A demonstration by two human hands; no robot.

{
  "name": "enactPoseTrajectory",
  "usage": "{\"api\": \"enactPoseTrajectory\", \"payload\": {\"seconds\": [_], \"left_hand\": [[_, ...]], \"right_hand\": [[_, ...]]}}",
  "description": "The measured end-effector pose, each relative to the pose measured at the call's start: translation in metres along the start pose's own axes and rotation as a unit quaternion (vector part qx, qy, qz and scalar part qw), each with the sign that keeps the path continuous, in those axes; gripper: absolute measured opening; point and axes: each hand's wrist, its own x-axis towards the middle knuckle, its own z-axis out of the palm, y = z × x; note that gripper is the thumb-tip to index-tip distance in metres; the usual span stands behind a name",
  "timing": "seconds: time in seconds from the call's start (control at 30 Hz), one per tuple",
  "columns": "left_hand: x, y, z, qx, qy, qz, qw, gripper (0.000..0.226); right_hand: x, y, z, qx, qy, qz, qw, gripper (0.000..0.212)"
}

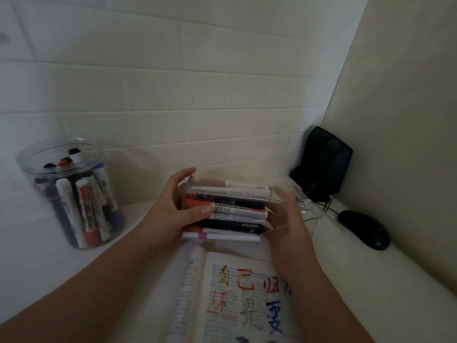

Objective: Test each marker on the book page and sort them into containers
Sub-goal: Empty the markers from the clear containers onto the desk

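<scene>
Left hand (170, 209) and right hand (289, 219) are holding a container (275, 192) of markers (237, 211) over the book (247, 293). Each grip is curling round 1 end.

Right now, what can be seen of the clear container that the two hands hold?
The clear container, apparently transparent plastic, lies on its side just beyond the open book. It is packed with markers lying lengthwise, with white, black and red barrels. The left hand grips its left end, thumb across the front. The right hand holds its right end, which is blurred. Whether it rests on anything cannot be told.
</scene>
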Motion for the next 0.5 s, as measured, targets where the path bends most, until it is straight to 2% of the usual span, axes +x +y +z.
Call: {"api": "enactPoseTrajectory", "payload": {"seconds": [0.1,0.2,0.27,0.33,0.37,0.4,0.43,0.47,0.5], "left_hand": [[0.003,-0.007,-0.001,0.003,0.03,0.019,0.999,0.106],[0.005,-0.01,0.002,0.001,0.027,0.047,0.999,0.093],[0.006,-0.007,0.001,0.013,0.022,0.071,0.997,0.093],[0.008,-0.002,0.0,0.006,0.016,0.087,0.996,0.094],[0.008,0.0,-0.001,0.004,0.012,0.095,0.995,0.089],[0.009,0.001,-0.002,0.004,0.008,0.101,0.995,0.08],[0.01,0.003,-0.004,0.002,-0.001,0.103,0.995,0.069],[0.01,0.003,-0.005,-0.001,-0.007,0.1,0.995,0.063],[0.01,0.003,-0.008,0.001,-0.009,0.096,0.995,0.063]], "right_hand": [[0.001,0.006,0.001,-0.015,-0.017,-0.008,1.0,0.032],[-0.001,0.001,0.004,0.04,-0.019,-0.002,0.999,0.033],[-0.001,-0.001,0.003,0.077,-0.027,0.0,0.997,0.047],[0.002,-0.001,-0.005,0.105,-0.041,-0.014,0.994,0.078],[0.003,0.002,-0.012,0.126,-0.063,-0.02,0.99,0.088],[0.001,0.0,-0.012,0.129,-0.085,-0.027,0.988,0.084],[0.003,0.001,-0.017,0.11,-0.071,-0.011,0.991,0.072],[0.009,0.002,-0.022,0.094,-0.051,0.012,0.994,0.058],[0.015,0.004,-0.028,0.079,0.001,-0.001,0.997,0.049]]}}
